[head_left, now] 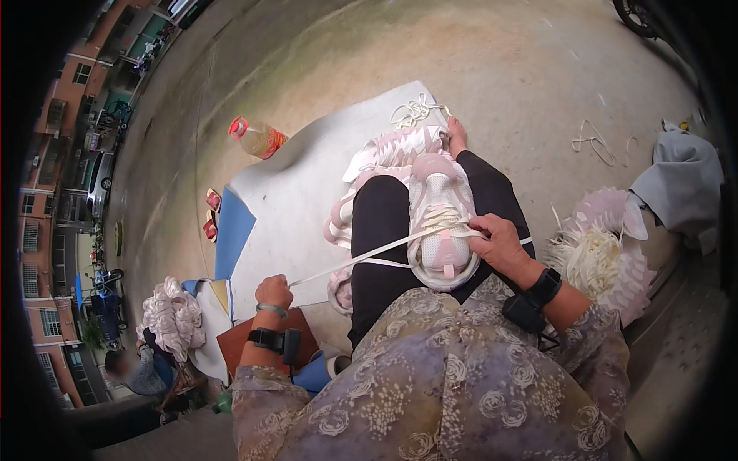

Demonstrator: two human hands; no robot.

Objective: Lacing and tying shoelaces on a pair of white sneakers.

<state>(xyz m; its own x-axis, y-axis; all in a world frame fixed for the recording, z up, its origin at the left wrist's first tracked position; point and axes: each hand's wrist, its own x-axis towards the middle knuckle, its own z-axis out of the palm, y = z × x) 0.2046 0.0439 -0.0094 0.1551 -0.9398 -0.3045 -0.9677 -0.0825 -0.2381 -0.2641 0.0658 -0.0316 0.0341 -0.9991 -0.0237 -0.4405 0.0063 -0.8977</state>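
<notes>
Sneaker (440, 223) rests steady on lap; right hand (498, 242) pinches lace at eyelets, left hand (274, 292) grips white lace (361, 257) taut.

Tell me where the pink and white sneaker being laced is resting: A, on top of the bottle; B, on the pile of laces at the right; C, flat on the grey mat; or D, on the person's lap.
D: the sneaker lies on the person's black-trousered thigh, while the left hand pulls its white lace taut and the right hand steadies it.
</notes>
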